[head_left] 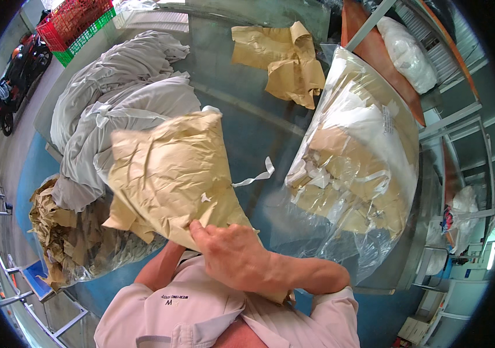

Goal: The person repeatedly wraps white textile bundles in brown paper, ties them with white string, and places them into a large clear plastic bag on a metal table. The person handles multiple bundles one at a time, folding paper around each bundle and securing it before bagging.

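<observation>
My right hand (227, 249) pinches the lower edge of a large crumpled sheet of brown paper (169, 168) held up at the middle. My left hand comes up from below behind that paper, with its fingers hidden and only the wrist (169, 261) and forearm showing. Left of the paper lies a heap of pale grey fabric (114, 98) with white ties, and below it a clear bag of crumpled brown paper (56, 226). At the right lies a large clear plastic bag (354, 151) with brown paper and white material inside. A loose white strip (259, 174) lies between them.
Torn brown paper (285, 58) lies at the back of the glassy table (236, 116). Red and green crates (73, 32) and a parked motorbike (18, 78) are at upper left. A wrapped white bundle (404, 52), metal frames and racks stand along both sides.
</observation>
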`<state>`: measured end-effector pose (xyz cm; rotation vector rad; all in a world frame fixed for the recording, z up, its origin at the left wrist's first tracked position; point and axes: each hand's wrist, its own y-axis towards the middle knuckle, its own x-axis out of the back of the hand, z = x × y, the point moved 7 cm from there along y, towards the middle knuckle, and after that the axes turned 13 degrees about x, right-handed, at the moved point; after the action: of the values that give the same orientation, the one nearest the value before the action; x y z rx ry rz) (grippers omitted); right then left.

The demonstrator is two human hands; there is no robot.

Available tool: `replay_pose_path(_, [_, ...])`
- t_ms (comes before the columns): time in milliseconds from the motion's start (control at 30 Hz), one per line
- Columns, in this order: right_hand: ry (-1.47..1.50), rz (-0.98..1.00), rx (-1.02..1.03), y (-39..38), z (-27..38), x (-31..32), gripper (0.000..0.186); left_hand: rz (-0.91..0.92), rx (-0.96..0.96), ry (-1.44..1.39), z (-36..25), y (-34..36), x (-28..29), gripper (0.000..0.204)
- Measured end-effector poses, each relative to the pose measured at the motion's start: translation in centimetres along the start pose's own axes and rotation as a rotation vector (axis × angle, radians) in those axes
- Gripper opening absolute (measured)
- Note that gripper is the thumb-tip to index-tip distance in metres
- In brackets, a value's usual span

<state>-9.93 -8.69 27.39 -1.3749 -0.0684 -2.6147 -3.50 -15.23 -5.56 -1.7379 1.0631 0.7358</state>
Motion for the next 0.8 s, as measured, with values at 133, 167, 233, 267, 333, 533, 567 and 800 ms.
replay_pose_path(133, [0.119,-0.152,0.017,-0.3,-1.8,5.5,0.037,-0.125,-0.038,0.016,-0.1,-0.3,0.1,0.076])
replay_pose_path(167, [0.134,-0.165,-0.013,-0.6,-2.7,7.0,0.036,-0.156,-0.065,0.011,0.1,0.0,0.0,0.077])
replay_pose_path(233, [0.157,-0.131,-0.062,-0.5,-3.1,7.8,0.034,-0.179,-0.083,0.001,0.6,0.4,-0.1,0.077])
replay_pose_path(267, [0.167,-0.084,-0.080,-0.3,-2.9,7.4,0.034,-0.182,-0.073,-0.012,1.0,0.8,0.0,0.076])
replay_pose_path(333, [0.178,-0.039,-0.067,0.2,-1.6,5.9,0.036,-0.176,-0.036,-0.042,1.7,1.3,0.7,0.075])
replay_pose_path(533, [-0.030,-0.132,0.086,0.6,-0.5,5.3,0.039,-0.214,0.225,-0.070,3.6,1.3,5.0,0.070])
replay_pose_path(567, [-0.189,-0.274,0.161,-0.1,-0.5,7.9,0.037,-0.243,0.285,-0.068,3.9,1.1,5.5,0.069])
replay_pose_path(800, [0.112,-0.388,-0.330,-0.5,-9.1,25.3,0.032,-0.452,-0.060,0.197,0.7,-0.3,1.9,0.079])
